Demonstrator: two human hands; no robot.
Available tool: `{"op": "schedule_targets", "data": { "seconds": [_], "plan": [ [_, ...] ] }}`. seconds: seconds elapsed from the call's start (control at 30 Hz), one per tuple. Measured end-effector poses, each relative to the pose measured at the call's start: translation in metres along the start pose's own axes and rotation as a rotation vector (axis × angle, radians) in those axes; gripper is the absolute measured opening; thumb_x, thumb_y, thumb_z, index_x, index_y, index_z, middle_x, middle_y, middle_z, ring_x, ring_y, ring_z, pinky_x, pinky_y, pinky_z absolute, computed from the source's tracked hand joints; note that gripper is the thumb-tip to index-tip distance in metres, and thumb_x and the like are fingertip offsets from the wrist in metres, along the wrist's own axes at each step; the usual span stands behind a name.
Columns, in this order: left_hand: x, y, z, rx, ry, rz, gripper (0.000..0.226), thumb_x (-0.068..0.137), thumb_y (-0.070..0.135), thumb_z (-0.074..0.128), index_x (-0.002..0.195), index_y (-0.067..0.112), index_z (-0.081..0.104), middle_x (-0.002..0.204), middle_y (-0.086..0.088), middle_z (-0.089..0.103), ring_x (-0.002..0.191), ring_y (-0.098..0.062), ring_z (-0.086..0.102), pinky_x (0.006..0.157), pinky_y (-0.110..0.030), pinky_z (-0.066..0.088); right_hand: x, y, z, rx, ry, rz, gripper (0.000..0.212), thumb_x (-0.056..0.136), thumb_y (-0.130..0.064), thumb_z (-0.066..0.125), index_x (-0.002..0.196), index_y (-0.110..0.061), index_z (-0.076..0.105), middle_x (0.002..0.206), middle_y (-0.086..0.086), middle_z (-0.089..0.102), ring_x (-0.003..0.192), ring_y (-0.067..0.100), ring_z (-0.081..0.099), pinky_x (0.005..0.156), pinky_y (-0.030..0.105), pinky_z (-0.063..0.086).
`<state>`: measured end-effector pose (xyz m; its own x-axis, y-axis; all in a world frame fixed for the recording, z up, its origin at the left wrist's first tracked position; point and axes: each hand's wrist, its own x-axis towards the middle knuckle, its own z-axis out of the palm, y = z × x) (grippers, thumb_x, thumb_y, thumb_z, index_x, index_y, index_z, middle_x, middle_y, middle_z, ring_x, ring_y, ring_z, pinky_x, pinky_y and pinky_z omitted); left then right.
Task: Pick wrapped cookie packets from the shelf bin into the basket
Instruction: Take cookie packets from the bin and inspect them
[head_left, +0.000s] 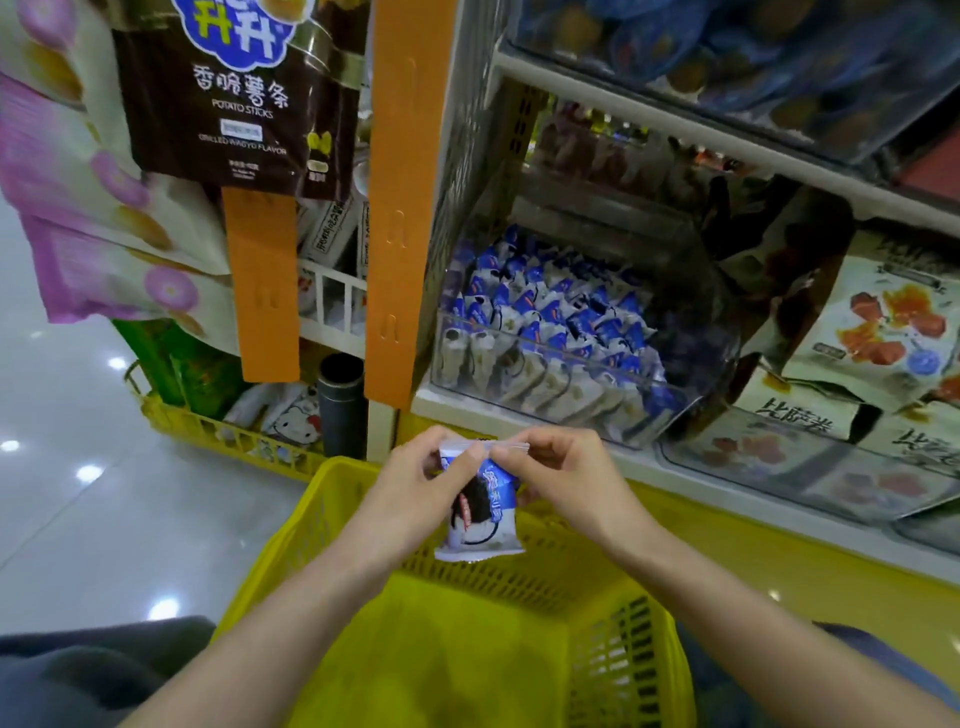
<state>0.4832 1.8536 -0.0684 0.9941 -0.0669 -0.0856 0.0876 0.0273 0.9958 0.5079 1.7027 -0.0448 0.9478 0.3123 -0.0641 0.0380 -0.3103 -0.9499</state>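
Head view: the left hand (415, 483) and right hand (561, 478) are both up in front of the shelf. Each pinches the top sealed edge of one wrapped cookie packet (480, 514) between thumb and fingers, left hand at the left corner, right hand at the right. The packet is blue and white with a dark cookie print. It hangs upright below the fingers, over the far side of the yellow basket (291, 540) and not touching it. The basket's inside looks bare, though the bottom is blurred, so cannot be sure.

Just behind the hands, on the lower shelf, is a clear shelf bin (545, 400), packed with rows of the same blue-white packets (545, 312) standing on edge. To the right of the bin are pale snack bags (878, 322) with red-orange prints. An orange strip (400, 208) runs down the shelf post left of the bin. At upper left hangs a brown potato sticks bag (239, 93). A yellow crate (208, 426) sits low on the left, on a glossy floor (78, 493).
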Motion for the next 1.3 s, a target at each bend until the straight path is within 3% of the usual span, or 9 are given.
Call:
{"op": "schedule_targets", "data": {
  "seconds": [0.17,0.3,0.57,0.67,0.8,0.87,0.97,1.13,1.3],
  "plan": [
    [0.004,-0.011,0.006,0.022,0.013,-0.096,0.03,0.092,0.025,0.053,0.064,0.019,0.049,0.07,-0.006,0.057,0.069,-0.016,0.057,0.062,-0.031,0.042,-0.006,0.016,-0.003,-0.23,0.049,-0.139,0.01,0.084,-0.016,0.066,0.077,-0.021,0.07,0.068,-0.012,0.065,0.064,-0.001,0.058,0.061,0.023,0.051],
    [0.006,-0.012,0.008,-0.076,-0.039,-0.189,0.023,0.092,0.029,0.053,0.072,0.021,0.062,0.083,-0.009,0.068,0.076,-0.015,0.067,0.063,-0.028,0.051,-0.007,0.016,-0.007,-0.45,0.111,-0.28,0.006,0.083,-0.022,0.067,0.083,-0.02,0.073,0.071,-0.02,0.064,0.072,-0.001,0.06,0.065,0.018,0.047],
    [0.005,-0.011,0.012,-0.173,0.001,-0.128,0.024,0.082,0.008,0.064,0.105,0.005,0.059,0.097,-0.008,0.07,0.077,-0.01,0.068,0.069,-0.024,0.057,-0.003,0.01,-0.02,0.318,0.232,0.131,0.011,0.093,-0.005,0.049,0.085,-0.009,0.054,0.077,0.006,0.063,0.061,0.004,0.064,0.054,0.018,0.055],
    [0.007,-0.013,0.006,-0.165,0.152,-0.07,0.005,0.087,0.009,0.059,0.09,0.01,0.063,0.076,0.001,0.072,0.067,-0.004,0.066,0.061,-0.018,0.055,-0.007,0.012,-0.02,0.284,0.1,0.229,0.012,0.091,0.0,0.05,0.102,-0.005,0.048,0.089,0.019,0.062,0.066,0.012,0.061,0.058,0.019,0.056],
    [0.011,-0.017,-0.002,-0.006,0.244,0.02,0.022,0.091,0.014,0.054,0.072,0.016,0.064,0.066,0.005,0.067,0.066,-0.007,0.061,0.064,-0.029,0.056,-0.013,0.018,-0.016,0.069,-0.128,0.302,0.033,0.086,0.003,0.058,0.116,-0.002,0.044,0.102,0.027,0.064,0.072,0.017,0.061,0.066,0.021,0.054],
    [0.01,-0.017,-0.003,0.145,0.221,0.116,0.024,0.091,0.013,0.055,0.068,0.017,0.062,0.065,0.005,0.064,0.065,-0.008,0.057,0.067,-0.031,0.053,-0.014,0.022,-0.009,-0.133,-0.153,0.249,0.042,0.083,-0.004,0.065,0.119,-0.005,0.044,0.106,0.013,0.064,0.087,0.016,0.061,0.08,0.027,0.052],
    [0.005,-0.016,0.0,0.45,0.167,0.28,0.026,0.089,0.014,0.058,0.065,0.023,0.056,0.06,0.018,0.058,0.057,0.002,0.05,0.054,-0.009,0.037,-0.013,0.021,-0.002,-0.213,-0.06,0.097,0.037,0.083,-0.017,0.066,0.117,-0.016,0.049,0.103,-0.01,0.057,0.09,0.004,0.058,0.082,0.018,0.048],
    [-0.005,-0.014,0.006,0.554,0.084,0.331,0.021,0.089,0.017,0.058,0.069,0.021,0.056,0.059,0.025,0.056,0.059,0.006,0.05,0.053,-0.007,0.035,-0.011,0.013,-0.006,-0.189,-0.047,-0.033,0.004,0.085,-0.017,0.065,0.083,-0.02,0.064,0.084,0.009,0.071,0.081,0.024,0.066,0.078,0.036,0.052],
    [-0.006,-0.01,0.005,0.58,0.047,0.362,0.024,0.09,0.016,0.057,0.068,0.025,0.052,0.063,0.026,0.054,0.061,0.005,0.048,0.054,-0.008,0.034,-0.014,0.015,-0.006,-0.446,0.011,-0.21,0.006,0.084,-0.022,0.066,0.086,-0.017,0.067,0.078,-0.009,0.068,0.076,0.004,0.063,0.071,0.024,0.052]
  ]
}}
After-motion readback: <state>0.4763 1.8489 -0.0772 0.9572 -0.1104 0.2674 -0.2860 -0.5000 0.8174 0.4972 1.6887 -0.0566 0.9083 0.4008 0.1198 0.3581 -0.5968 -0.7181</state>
